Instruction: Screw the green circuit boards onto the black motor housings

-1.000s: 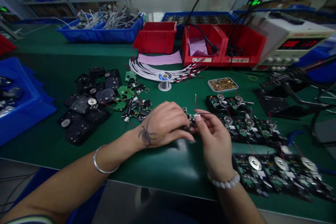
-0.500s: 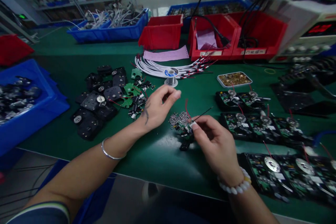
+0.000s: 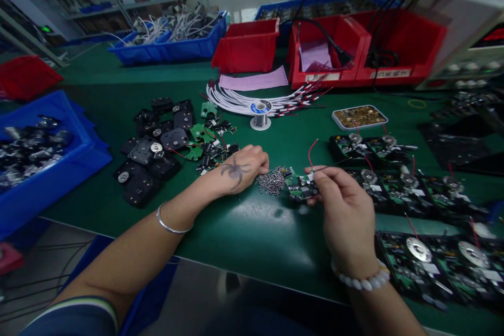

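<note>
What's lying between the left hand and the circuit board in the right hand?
A heap of small metal pieces, seen in the head view.

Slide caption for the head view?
Right hand holding a circuit board with a red wire, left hand beside a pile of small metal parts.

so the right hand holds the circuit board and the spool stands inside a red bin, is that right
Wrong place for the spool: the head view shows it on the green table, by the white cables. The right hand does hold the circuit board.
</note>
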### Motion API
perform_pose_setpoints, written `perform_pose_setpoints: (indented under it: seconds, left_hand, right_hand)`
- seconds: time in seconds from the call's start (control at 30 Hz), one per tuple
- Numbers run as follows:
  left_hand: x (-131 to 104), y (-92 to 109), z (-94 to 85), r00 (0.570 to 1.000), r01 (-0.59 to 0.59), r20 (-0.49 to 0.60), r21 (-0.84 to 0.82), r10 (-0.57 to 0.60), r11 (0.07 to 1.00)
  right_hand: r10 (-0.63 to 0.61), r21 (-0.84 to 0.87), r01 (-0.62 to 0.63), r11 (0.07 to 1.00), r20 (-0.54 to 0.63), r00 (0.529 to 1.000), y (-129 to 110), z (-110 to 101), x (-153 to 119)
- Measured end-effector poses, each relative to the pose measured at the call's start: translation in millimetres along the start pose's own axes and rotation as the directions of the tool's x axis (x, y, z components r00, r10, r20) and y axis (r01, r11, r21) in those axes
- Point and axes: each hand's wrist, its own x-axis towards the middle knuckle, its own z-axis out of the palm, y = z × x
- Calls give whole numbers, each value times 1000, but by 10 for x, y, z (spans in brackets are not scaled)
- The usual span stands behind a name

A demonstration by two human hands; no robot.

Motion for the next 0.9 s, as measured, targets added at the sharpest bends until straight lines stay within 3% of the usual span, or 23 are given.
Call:
perform_pose_setpoints:
  seconds: [0.1, 0.23, 0.3, 0.4, 0.47, 0.53, 0.73, 0.9]
  left_hand:
    - [-17, 40, 43, 999, -20, -41, 62, 23, 998]
    - [17, 118, 25, 971, 6, -237, -36, -15, 999]
    - [40, 177, -20, 929, -27, -369, -109, -15, 994]
    - [49, 290, -74, 827, -150, -562, -165, 32, 975]
    - [38, 364, -76, 779, -218, -624, -187, 55, 958]
    - [21, 424, -57, 785, -255, -616, -222, 67, 941]
    - [-12, 495, -25, 865, -279, -497, -347, 77, 895]
    - [-2, 474, -38, 865, -283, -492, -324, 94, 903]
  right_hand:
    - [6, 0, -6, 1000, 20, 1000, -9, 8, -5]
    - [35, 3, -35, 999, 34, 999, -5, 0, -3]
    - [55, 15, -56, 998, 47, 997, 4, -3, 3]
    - [79, 38, -81, 996, 67, 995, 18, -2, 11]
    - [90, 47, -94, 994, 79, 993, 27, -5, 13]
    - [94, 53, -99, 994, 87, 992, 31, -12, 11]
    - [93, 34, -96, 995, 86, 992, 25, -39, 7]
    - [110, 73, -117, 990, 100, 989, 38, -39, 16]
